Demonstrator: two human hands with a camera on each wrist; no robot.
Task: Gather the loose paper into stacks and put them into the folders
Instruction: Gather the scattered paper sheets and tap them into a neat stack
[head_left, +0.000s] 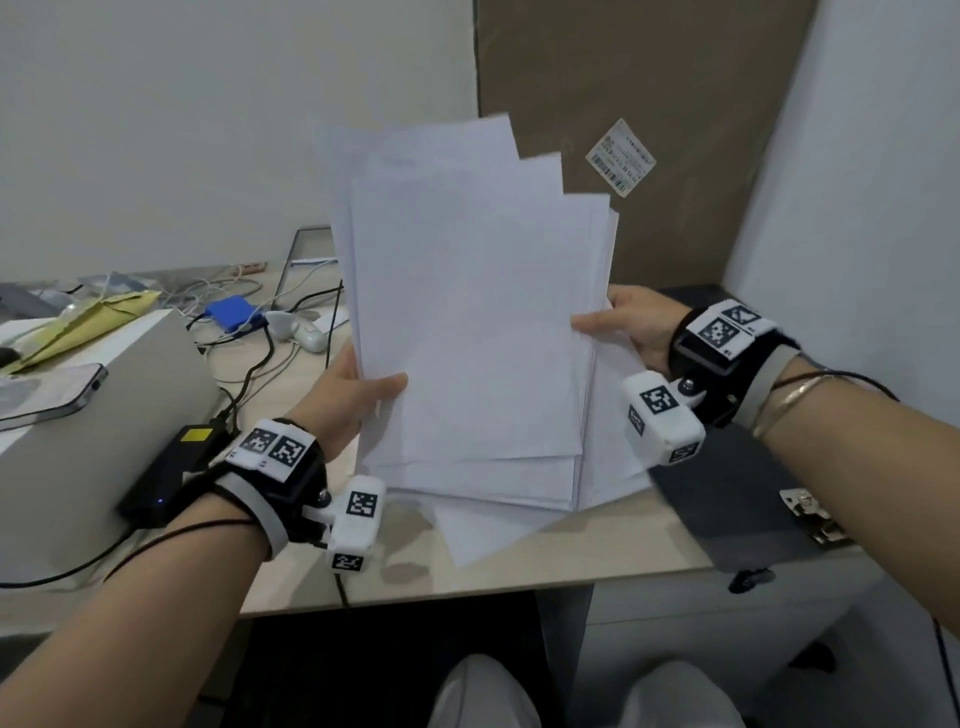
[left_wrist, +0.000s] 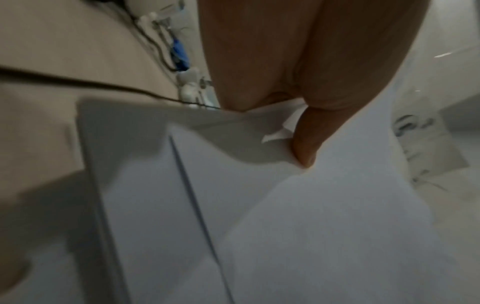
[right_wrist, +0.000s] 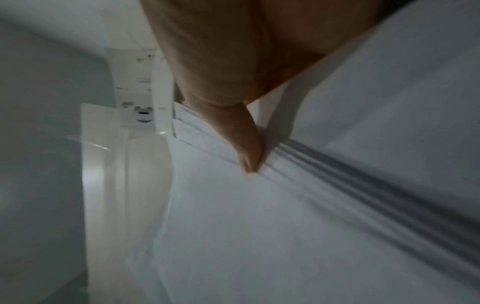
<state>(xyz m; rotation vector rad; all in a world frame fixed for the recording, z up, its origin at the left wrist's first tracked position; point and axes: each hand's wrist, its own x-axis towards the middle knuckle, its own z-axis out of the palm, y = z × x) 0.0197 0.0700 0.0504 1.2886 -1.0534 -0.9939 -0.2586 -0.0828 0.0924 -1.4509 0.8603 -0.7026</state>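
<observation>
While both hands are raised above the beige desk top (head_left: 519, 571), an uneven sheaf of white paper sheets (head_left: 478, 322) stands nearly upright between them, its lower edges just over the desk and its upper corners fanned out of line. The left hand (head_left: 345, 400) grips the sheaf's left edge, thumb pressed across the front sheet and the remaining fingers hidden behind (the left wrist view confirms the thumb (left_wrist: 305, 139) clamped on the paper (left_wrist: 311, 226)). The right hand (head_left: 631, 325) pinches the right edge, thumb in front, fingers curled behind; the right wrist view shows its thumb (right_wrist: 246, 148) bearing on several stepped sheet edges (right_wrist: 259, 226). A dark grey folder with a metal clip (head_left: 737, 493) lies flat on the desk, near the right forearm. At left rest a grey box (head_left: 104, 457) carrying a smartphone (head_left: 47, 395), a black power adapter (head_left: 171, 473), a blue device (head_left: 234, 314) and tangled cables (head_left: 249, 379).
</observation>
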